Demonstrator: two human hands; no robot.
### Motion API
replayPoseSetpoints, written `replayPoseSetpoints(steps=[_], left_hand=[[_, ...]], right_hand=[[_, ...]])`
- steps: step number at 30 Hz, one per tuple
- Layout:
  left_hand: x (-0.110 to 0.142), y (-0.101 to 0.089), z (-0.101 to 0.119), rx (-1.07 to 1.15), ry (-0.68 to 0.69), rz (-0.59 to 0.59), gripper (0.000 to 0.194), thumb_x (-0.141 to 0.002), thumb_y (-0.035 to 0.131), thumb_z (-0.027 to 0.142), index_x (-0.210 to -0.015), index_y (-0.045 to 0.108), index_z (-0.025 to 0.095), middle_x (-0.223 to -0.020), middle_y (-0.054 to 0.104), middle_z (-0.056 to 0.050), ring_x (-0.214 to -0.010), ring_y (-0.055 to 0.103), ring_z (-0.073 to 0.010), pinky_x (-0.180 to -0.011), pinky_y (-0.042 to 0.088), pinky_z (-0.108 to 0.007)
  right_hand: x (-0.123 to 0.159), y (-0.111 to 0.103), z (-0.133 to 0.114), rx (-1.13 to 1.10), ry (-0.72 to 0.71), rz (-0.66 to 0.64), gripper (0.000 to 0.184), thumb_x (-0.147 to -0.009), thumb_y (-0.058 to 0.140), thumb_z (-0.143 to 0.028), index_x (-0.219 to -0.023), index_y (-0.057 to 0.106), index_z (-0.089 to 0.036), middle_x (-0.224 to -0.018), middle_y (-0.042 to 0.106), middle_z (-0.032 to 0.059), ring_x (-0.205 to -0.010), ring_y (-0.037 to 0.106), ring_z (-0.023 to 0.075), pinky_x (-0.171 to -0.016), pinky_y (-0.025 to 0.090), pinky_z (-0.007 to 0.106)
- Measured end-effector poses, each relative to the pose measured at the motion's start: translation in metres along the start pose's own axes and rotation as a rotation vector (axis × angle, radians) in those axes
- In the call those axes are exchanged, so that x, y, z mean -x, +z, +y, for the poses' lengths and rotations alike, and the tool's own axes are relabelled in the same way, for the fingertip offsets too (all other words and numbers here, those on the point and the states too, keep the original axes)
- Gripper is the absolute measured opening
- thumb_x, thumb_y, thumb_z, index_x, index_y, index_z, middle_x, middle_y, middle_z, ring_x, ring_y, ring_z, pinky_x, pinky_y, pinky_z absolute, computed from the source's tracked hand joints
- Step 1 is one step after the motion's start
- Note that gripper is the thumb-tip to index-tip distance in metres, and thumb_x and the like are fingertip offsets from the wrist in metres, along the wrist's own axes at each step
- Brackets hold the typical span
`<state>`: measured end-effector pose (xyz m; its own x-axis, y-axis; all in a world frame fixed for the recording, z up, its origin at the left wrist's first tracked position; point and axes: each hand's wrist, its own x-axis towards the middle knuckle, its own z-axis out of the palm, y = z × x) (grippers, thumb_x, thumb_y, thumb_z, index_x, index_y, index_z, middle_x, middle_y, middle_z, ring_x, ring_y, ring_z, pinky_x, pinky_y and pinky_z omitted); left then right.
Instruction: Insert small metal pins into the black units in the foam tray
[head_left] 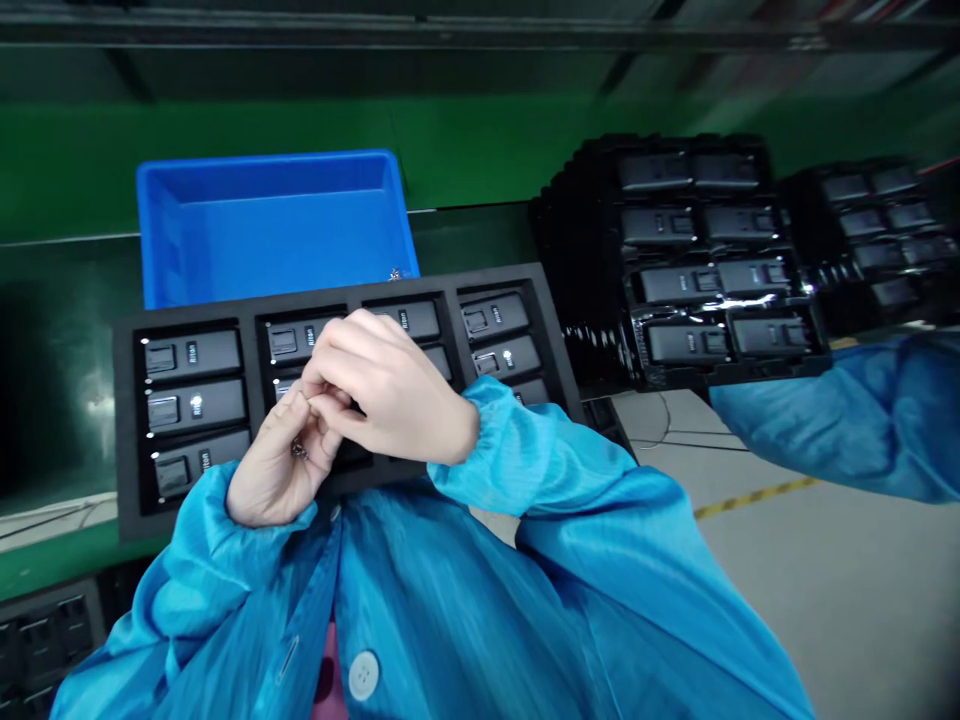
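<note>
My left hand (279, 462) is half closed, palm turned up, with small shiny metal pieces (299, 449) tucked in its curled fingers. I cannot make out their exact kind. My right hand (390, 385) reaches across from the right, its fingers pinched against the left thumb and fingertips. Whatever lies in that pinch is hidden. Both hands are above a black foam tray (127, 430) in front of me. In its compartments lie several black rectangular devices (217, 352) with white lettering; the hands cover some in the middle.
A blue plastic bin (262, 240) stands behind the foam tray, with small metal pieces (395, 274) by its near right corner. Stacked black plastic trays (630, 250) of similar devices rise at the right, another stack (892, 220) beyond. Another person's blue sleeve (840, 430) reaches in from the right.
</note>
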<state>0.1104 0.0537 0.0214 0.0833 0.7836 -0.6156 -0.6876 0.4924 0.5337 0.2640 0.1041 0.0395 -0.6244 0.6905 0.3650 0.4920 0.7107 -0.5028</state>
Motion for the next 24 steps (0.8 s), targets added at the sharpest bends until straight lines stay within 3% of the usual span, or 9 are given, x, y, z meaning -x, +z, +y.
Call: replayPoseSetpoints(steps=[4,7,11,14,18,24], left_hand=[[0.004,0.001,-0.004,0.038,-0.024,-0.102,0.028,-0.098,0.049,0.004,-0.090,0.072,0.018,-0.084,0.077,0.002,-0.077,0.076,-0.0057,-0.076,0.057,-0.008],[0.003,-0.001,-0.005,0.097,-0.050,-0.158,0.022,-0.097,0.054,0.008,-0.084,0.069,0.016,-0.083,0.077,0.001,-0.080,0.077,-0.0082,-0.079,0.060,-0.013],[0.001,-0.002,0.002,0.219,-0.136,-0.177,0.052,-0.109,0.033,0.035,-0.082,0.070,0.011,-0.094,0.079,-0.010,-0.086,0.079,-0.0152,-0.076,0.063,-0.021],[0.001,-0.004,0.008,0.310,-0.163,-0.180,0.070,-0.107,0.022,0.056,-0.091,0.072,0.010,-0.101,0.078,-0.015,-0.093,0.079,-0.0201,-0.076,0.064,-0.025],[0.001,-0.008,0.009,0.367,-0.132,-0.132,0.072,-0.102,0.025,0.068,-0.110,0.071,0.013,-0.107,0.077,-0.014,-0.117,0.073,-0.0256,-0.089,0.062,-0.031],[-0.001,-0.014,0.007,0.387,-0.119,-0.186,0.077,-0.100,0.023,0.074,-0.116,0.069,0.015,-0.114,0.076,-0.013,-0.127,0.067,-0.0275,-0.096,0.060,-0.033]], right_hand=[[0.001,-0.006,-0.005,0.143,-0.054,0.007,0.022,-0.099,0.044,-0.016,-0.084,0.061,-0.019,-0.092,0.064,0.0070,-0.088,0.052,0.0217,-0.077,0.039,0.039],[0.002,-0.016,-0.008,0.101,-0.078,0.015,0.023,-0.098,0.045,-0.015,-0.081,0.059,-0.019,-0.086,0.064,0.0058,-0.083,0.053,0.0200,-0.075,0.042,0.037],[0.009,-0.044,-0.004,0.069,-0.042,0.059,0.016,-0.095,0.054,-0.013,-0.082,0.057,-0.023,-0.083,0.063,0.0020,-0.082,0.057,0.0180,-0.078,0.047,0.036],[0.021,-0.054,0.007,0.140,0.005,0.018,0.017,-0.091,0.059,-0.010,-0.083,0.056,-0.024,-0.080,0.062,0.0004,-0.077,0.057,0.0175,-0.074,0.047,0.035],[0.040,-0.036,0.022,0.174,0.065,-0.184,0.014,-0.091,0.055,-0.011,-0.084,0.058,-0.022,-0.081,0.063,0.0022,-0.076,0.058,0.0178,-0.071,0.048,0.034],[0.046,-0.010,0.024,0.341,0.094,-0.304,0.013,-0.089,0.053,-0.011,-0.083,0.059,-0.021,-0.081,0.062,0.0044,-0.077,0.054,0.0202,-0.068,0.044,0.033]])
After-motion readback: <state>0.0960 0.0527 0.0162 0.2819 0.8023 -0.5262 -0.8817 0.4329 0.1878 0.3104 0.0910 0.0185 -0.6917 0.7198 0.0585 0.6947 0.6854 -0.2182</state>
